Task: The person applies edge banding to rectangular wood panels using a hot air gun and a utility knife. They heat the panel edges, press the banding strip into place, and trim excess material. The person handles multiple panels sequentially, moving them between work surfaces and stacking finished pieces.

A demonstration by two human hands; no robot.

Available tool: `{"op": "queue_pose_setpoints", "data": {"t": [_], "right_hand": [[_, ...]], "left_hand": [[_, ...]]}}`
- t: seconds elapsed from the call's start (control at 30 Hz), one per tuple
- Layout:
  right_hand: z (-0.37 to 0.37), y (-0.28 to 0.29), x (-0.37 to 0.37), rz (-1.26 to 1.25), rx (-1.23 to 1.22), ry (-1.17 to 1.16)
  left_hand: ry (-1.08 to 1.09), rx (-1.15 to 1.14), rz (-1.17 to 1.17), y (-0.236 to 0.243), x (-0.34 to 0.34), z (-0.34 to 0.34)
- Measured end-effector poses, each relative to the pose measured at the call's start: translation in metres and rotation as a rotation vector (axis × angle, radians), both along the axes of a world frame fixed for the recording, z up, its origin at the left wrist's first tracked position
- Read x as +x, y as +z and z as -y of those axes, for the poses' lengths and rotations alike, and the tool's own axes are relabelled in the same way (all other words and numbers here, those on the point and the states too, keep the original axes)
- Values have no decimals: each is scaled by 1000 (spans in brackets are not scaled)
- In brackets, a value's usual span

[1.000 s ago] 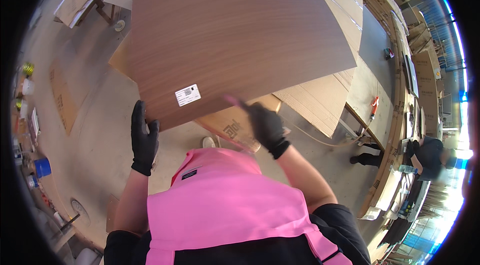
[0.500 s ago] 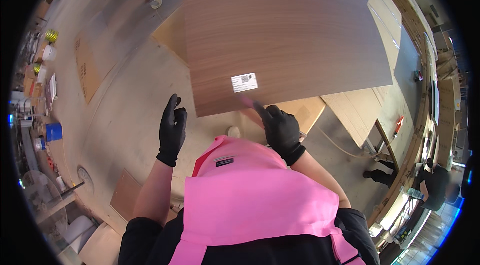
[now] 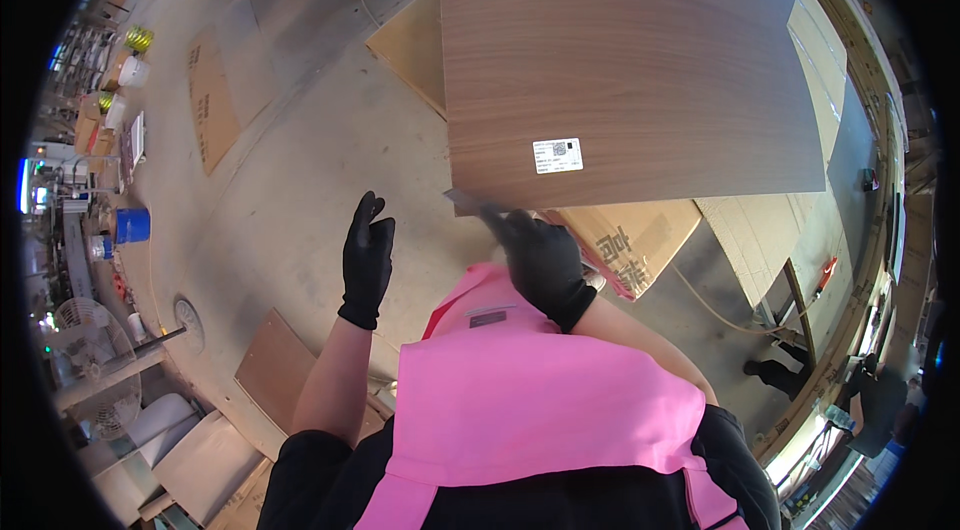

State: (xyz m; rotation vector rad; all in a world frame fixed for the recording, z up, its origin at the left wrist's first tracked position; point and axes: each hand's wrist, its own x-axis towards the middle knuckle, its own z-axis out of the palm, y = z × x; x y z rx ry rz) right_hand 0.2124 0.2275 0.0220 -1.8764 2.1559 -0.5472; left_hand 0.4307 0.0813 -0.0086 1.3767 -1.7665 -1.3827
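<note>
A large brown wood-grain panel (image 3: 630, 60) lies in front of me, with a white printed label (image 3: 557, 156) near its front edge. My right hand (image 3: 545, 265), in a black glove, is closed at the panel's front left corner. A thin, flat, grey blade-like tool (image 3: 462, 201) sticks out of it toward the corner; motion smears it, and its exact kind is unclear. My left hand (image 3: 368, 260), also in a black glove, is raised left of the panel. It touches nothing, and its fingers are stretched and apart.
A cardboard box (image 3: 635, 240) and cardboard sheets (image 3: 755, 235) sit under the panel. Brown boards (image 3: 275, 365) lie at lower left near a fan (image 3: 95, 370). A blue container (image 3: 132, 226) stands far left. Another person (image 3: 875, 405) is at the right edge.
My view has turned, so the panel appears farther right. My right hand has moved left along the panel's front edge to its corner. My left hand remains raised and empty.
</note>
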Motion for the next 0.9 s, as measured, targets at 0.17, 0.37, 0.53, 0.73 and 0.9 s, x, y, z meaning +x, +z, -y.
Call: {"op": "queue_pose_setpoints", "data": {"t": [0.17, 0.37, 0.53, 0.73, 0.9], "right_hand": [[15, -5, 28, 45, 199, 248], [-6, 7, 1, 461, 125, 286], [-27, 52, -21, 1463, -65, -175], [-41, 83, -10, 812, -144, -356], [-91, 72, -48, 959, -542, -683]], "left_hand": [[-20, -131, 52, 1, 8, 7], [-29, -96, -3, 33, -2, 3], [-295, 349, -348, 84, -46, -33], [-581, 222, -248, 100, -88, -52], [-214, 23, -163, 91, -37, -2]]}}
